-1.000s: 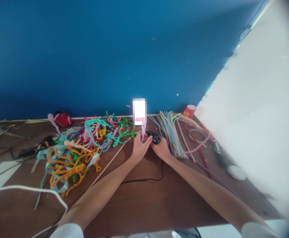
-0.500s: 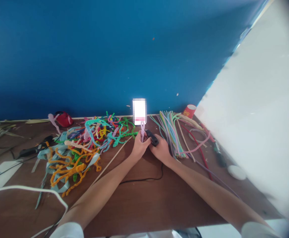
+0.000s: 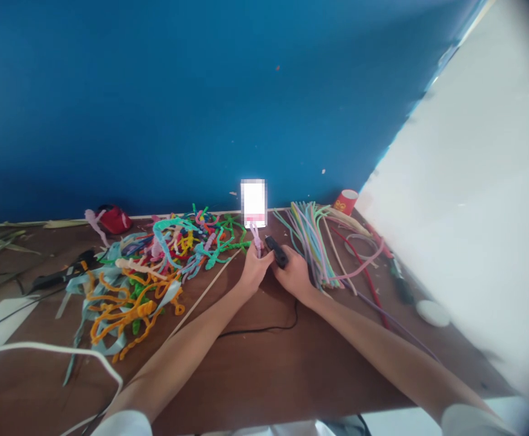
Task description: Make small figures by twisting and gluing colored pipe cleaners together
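At the centre of the frame, the lilac fuzzy stick piece (image 3: 256,235) now leans toward the upper left, where it stood nearly upright a moment ago. The black tool (image 3: 277,251) has turned steeper, and a narrow gap shows between them, so it probably isn't working on the piece at this instant. The left hand's (image 3: 256,266) grip is closed on the piece; the right hand's (image 3: 295,271) is wrapped round the tool. Both forearms (image 3: 191,345) slant up over the desk (image 3: 264,387) from the frame's lower corners, hands almost meeting.
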`<state>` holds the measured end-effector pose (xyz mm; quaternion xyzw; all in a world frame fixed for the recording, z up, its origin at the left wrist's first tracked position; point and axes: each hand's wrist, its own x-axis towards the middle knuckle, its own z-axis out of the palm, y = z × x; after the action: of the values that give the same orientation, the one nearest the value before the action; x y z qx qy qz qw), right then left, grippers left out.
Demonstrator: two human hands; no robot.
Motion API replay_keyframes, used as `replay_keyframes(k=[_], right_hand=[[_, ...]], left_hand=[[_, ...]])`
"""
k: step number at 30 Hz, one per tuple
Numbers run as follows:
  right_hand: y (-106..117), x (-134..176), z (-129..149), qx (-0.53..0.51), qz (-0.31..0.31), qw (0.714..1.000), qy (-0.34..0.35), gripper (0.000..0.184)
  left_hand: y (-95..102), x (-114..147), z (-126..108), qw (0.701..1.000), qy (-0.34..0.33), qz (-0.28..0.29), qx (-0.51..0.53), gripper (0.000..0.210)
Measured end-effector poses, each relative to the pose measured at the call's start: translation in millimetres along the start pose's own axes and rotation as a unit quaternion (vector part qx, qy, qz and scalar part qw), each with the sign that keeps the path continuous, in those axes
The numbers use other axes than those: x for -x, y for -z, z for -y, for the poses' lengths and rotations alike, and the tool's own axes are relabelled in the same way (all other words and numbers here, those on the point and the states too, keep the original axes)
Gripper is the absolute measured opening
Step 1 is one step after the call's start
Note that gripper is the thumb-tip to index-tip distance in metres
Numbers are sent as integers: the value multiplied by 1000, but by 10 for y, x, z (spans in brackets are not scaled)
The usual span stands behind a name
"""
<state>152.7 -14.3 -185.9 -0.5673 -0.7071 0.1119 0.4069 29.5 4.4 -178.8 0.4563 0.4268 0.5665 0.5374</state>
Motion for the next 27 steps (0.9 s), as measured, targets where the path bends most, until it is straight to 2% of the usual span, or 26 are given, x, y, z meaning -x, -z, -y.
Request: replay_keyframes(k=[8, 12, 16, 22, 27], right_hand=[[1, 5, 0, -23, -14, 1000, 11, 1], [7, -2, -7, -39, -14, 999, 17, 1], [10, 3, -5, -52, -15, 998, 19, 3], [22, 3, 9, -80, -15, 997, 11, 2], [38, -27, 19, -118, -8, 993, -20, 5]], left_hand=[[-20, -5, -93, 998, 50, 20, 20, 33], [-51, 34, -120, 998, 61, 10, 23, 33], [-69, 60, -121, 998, 55, 0, 22, 29], [-66, 39, -108, 999, 34, 14, 2, 21], [-48, 18, -55, 999, 5, 13, -35, 26]])
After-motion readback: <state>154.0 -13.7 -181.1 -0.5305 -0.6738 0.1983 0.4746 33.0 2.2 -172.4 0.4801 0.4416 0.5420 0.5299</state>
